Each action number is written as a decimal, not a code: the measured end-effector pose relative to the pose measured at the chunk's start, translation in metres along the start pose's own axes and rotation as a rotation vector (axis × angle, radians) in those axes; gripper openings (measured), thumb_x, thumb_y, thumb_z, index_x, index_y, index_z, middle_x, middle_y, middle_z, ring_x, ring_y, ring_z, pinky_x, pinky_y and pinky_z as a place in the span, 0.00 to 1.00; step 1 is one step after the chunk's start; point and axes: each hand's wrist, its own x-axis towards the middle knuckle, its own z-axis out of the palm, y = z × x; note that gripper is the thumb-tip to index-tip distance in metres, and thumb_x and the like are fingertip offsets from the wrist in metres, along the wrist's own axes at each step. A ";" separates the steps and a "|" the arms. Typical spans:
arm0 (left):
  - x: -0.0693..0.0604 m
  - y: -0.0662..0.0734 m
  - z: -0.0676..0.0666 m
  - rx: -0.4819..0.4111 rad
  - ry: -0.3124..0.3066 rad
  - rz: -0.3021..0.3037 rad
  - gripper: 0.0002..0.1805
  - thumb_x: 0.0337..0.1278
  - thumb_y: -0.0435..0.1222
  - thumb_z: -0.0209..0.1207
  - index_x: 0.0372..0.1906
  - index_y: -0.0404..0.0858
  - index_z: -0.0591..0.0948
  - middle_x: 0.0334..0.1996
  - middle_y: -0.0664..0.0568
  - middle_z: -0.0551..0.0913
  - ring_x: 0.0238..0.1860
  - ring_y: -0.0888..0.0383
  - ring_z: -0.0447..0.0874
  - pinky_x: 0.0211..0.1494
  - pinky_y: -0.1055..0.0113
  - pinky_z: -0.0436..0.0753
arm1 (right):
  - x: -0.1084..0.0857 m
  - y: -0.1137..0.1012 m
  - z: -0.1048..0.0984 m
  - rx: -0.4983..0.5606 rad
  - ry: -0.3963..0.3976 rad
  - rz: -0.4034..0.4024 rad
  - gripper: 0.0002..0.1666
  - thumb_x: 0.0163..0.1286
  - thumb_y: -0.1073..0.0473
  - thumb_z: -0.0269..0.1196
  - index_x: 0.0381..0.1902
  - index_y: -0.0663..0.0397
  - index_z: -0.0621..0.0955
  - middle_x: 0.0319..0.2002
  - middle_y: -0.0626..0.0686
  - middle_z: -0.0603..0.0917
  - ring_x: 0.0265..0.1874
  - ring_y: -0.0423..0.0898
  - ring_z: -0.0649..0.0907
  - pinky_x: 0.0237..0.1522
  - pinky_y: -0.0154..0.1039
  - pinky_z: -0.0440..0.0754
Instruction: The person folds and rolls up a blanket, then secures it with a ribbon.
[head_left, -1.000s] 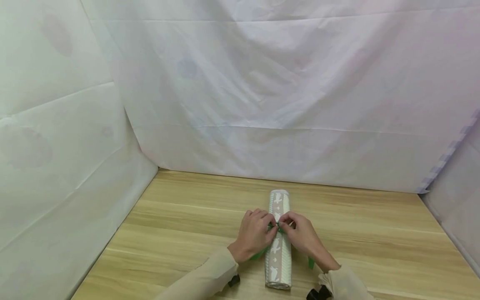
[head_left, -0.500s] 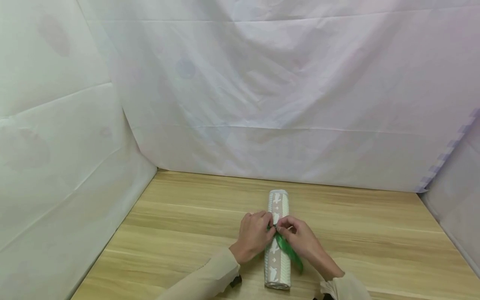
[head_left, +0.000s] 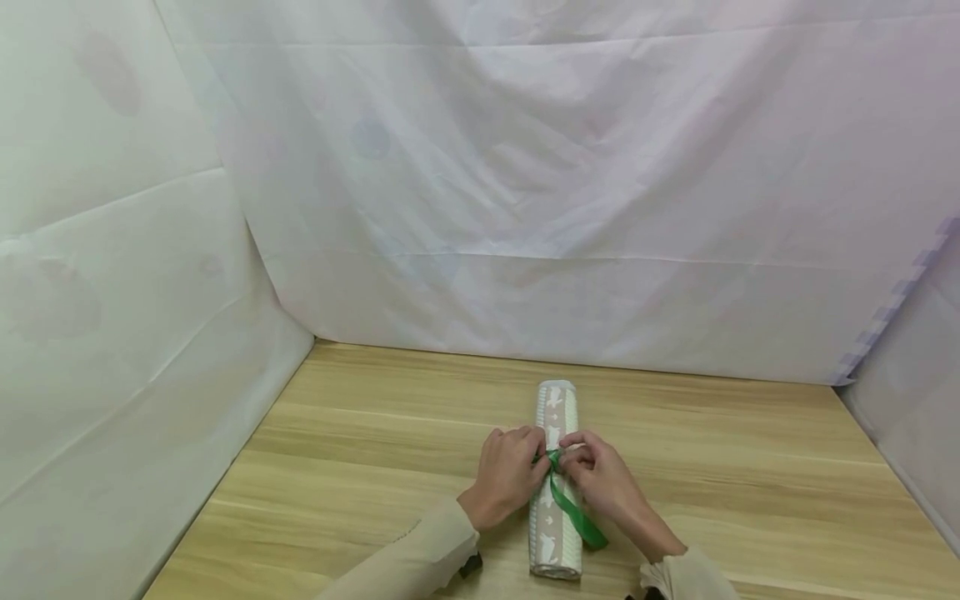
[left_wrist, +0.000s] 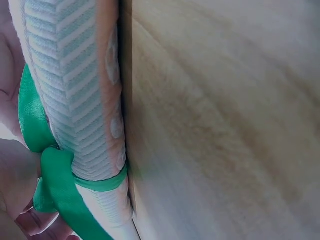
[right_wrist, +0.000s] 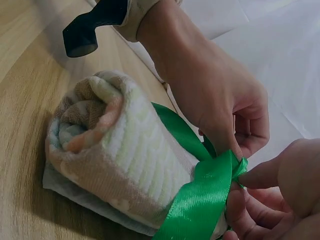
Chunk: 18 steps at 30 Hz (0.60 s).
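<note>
A rolled towel (head_left: 550,521) with pale bands and white figures on a brown strip lies lengthwise on the table. Round its middle runs a green ribbon (head_left: 577,521), as the left wrist view shows, with one tail slanting over the near half. My left hand (head_left: 506,471), at the towel's left side, pinches the ribbon near the crossing on top. From the right, my right hand (head_left: 606,479) pinches a gathered bit of ribbon (right_wrist: 210,192) between thumb and fingers, close to the left fingertips. Fingers partly cover the knot area.
The wood-grain table (head_left: 360,442) stretches out on both sides of the towel. White cloth (head_left: 525,192) hangs behind it, with more cloth (head_left: 127,333) along the left. A black wrist-worn device (right_wrist: 95,27) sits at the left sleeve.
A green ribbon tail has swung across the towel's near half, toward the lower right. My right hand has shifted slightly down and right; the left hand has stayed nearly still.
</note>
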 end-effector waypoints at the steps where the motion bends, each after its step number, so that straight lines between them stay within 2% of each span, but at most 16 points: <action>1: 0.000 0.000 0.000 -0.003 -0.001 0.000 0.14 0.49 0.36 0.71 0.23 0.46 0.74 0.17 0.62 0.72 0.18 0.69 0.62 0.27 0.76 0.54 | 0.000 0.001 -0.001 -0.001 -0.006 -0.010 0.14 0.68 0.72 0.59 0.51 0.61 0.79 0.33 0.51 0.86 0.29 0.42 0.80 0.25 0.31 0.73; 9: 0.000 0.000 0.000 -0.028 0.020 0.008 0.15 0.49 0.37 0.72 0.25 0.46 0.74 0.19 0.62 0.74 0.19 0.69 0.63 0.29 0.76 0.57 | 0.001 0.004 -0.004 -0.059 -0.057 -0.052 0.13 0.68 0.69 0.60 0.49 0.62 0.83 0.33 0.51 0.84 0.29 0.42 0.80 0.24 0.31 0.75; 14: -0.001 -0.001 -0.002 -0.037 0.018 0.015 0.13 0.50 0.38 0.73 0.32 0.45 0.77 0.26 0.59 0.78 0.23 0.68 0.69 0.31 0.75 0.65 | 0.001 0.004 -0.004 -0.096 -0.029 -0.059 0.11 0.69 0.68 0.61 0.47 0.60 0.85 0.32 0.49 0.84 0.32 0.41 0.80 0.29 0.31 0.77; 18: 0.000 -0.002 -0.006 -0.090 -0.023 -0.008 0.14 0.51 0.38 0.72 0.39 0.43 0.78 0.34 0.56 0.80 0.29 0.65 0.75 0.36 0.73 0.73 | 0.001 0.004 -0.003 -0.087 -0.006 -0.055 0.10 0.68 0.68 0.62 0.44 0.59 0.86 0.32 0.49 0.85 0.31 0.41 0.80 0.29 0.31 0.77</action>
